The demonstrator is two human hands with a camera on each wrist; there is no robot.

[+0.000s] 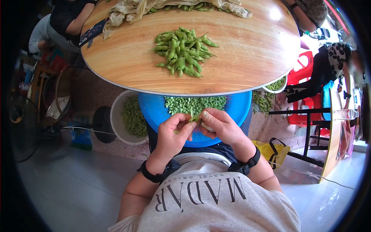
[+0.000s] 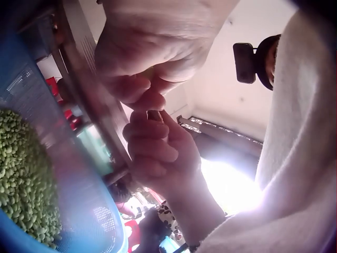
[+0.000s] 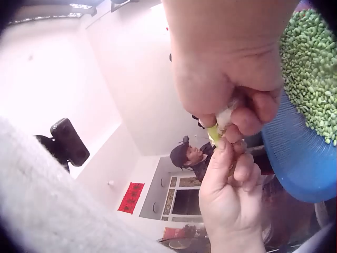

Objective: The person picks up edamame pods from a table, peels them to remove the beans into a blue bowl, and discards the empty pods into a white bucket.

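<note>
Two hands share one pod [image 1: 194,118]: left hand [image 1: 172,135] and right hand [image 1: 220,125] pinch it between fingertips. Squeezing low over the basket [image 1: 154,112] just beneath should, I'd judge, stop beans [image 1: 193,103] bouncing out. Left of the grip, a bucket [image 1: 114,123] holds green hulls or pods. Beyond, a heap [image 1: 183,50] lies on the table [image 1: 247,58].

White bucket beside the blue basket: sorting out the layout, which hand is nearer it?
Left. The left hand is just right of the white bucket, over the blue basket; the right hand lies farther right. Both pinch one pod.
</note>
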